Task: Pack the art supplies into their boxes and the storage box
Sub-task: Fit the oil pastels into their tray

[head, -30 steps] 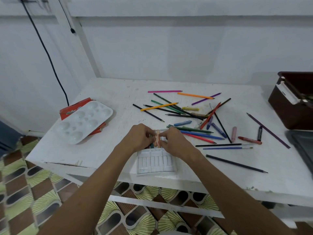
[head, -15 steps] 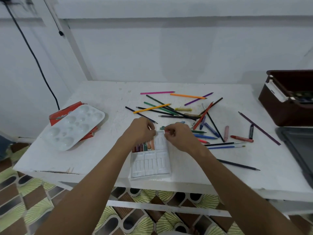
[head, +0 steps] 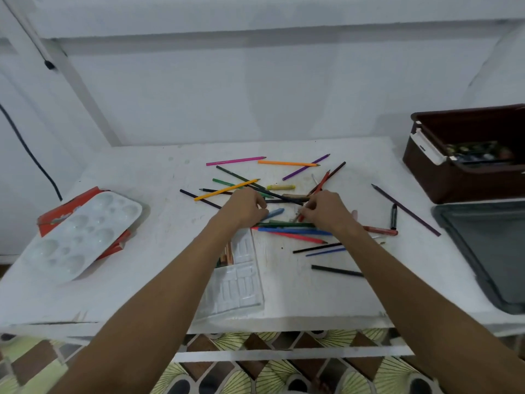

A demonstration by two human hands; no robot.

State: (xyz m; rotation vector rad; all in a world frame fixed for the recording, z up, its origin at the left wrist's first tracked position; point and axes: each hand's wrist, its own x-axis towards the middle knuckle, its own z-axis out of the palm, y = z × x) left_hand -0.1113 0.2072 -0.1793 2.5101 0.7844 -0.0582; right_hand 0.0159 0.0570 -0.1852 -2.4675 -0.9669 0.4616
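A white table (head: 142,294) carries a loose scatter of coloured pencils (head: 287,163) and short crayons, lying crossed over one another near its middle. Both hands reach into that pile. The left hand (head: 244,209) hangs over the pencils with its fingers curled down beside a blue crayon (head: 275,213); whether it holds anything cannot be told. The right hand (head: 326,211) pinches a red pencil (head: 322,182) at its near end, and the pencil's far end slants up and away over the pile.

Just below the hands lies a clear plastic crayon tray (head: 241,288), ribbed into narrow slots. A few crayons sit in its upper left part, mostly hidden by the left forearm; the rest of the slots look bare. It lies near the table's front edge.

A yellow crayon (head: 281,187) rests in the pile, and a long purple pencil (head: 406,210) lies apart toward the right. At the far right stands a dark brown storage box (head: 454,183) with a white latch, something dark inside it. Its grey lid (head: 483,251) lies flat just in front of it. On the left a white paint palette (head: 82,237) rests on a red box (head: 68,206).
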